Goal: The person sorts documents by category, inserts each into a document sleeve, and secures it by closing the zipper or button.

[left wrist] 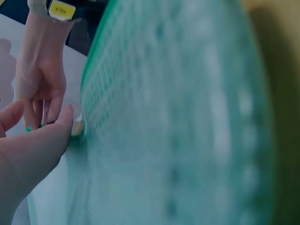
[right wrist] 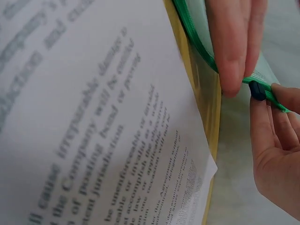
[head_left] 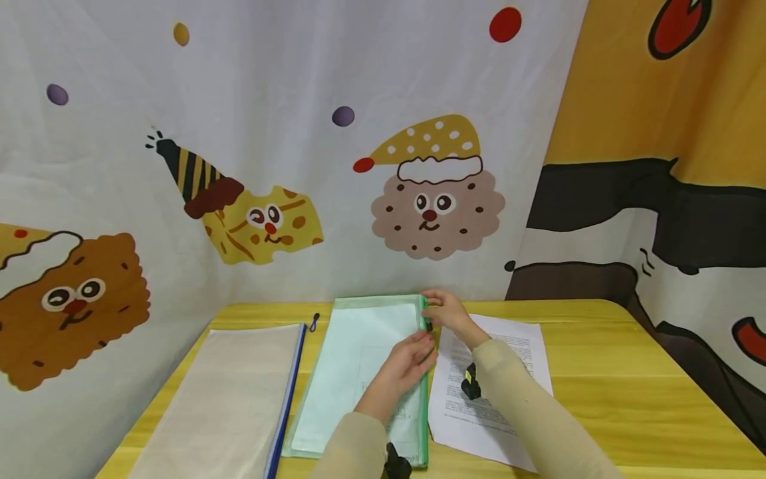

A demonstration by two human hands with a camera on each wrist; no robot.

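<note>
The relation that counts is between the black slider (right wrist: 257,90) and the far end of the green zipper (head_left: 426,399): the slider sits just short of that end, on the right edge of the green-zippered document pouch (head_left: 341,372), which lies flat in the middle of the wooden table (head_left: 598,372), papers showing through it; the zipper's long axis runs nearly straight away from the person.

The right hand (head_left: 449,313) is the nearer to the slider – it comes in from the right at the far corner, wrist bent so that its fingers point left across the edge; thumb and fingers are pinched together on the zipper's end, a fingertip against the slider. The left hand (head_left: 401,366) lies over the pouch, reaching up and to the right; its fingertips stop at the zippered edge, just on the near side of the slider; its digits look mostly straight, but whether they pinch the edge between them or only rest on it, I cannot tell.

The right sleeve (head_left: 520,399) crosses above a printed sheet (head_left: 457,412), which lies just to the right of the pouch; to the left, apart from both hands, lies a blue-zippered pouch (head_left: 221,399) – its long axis also runs away from the person, though at more of a slant.
</note>
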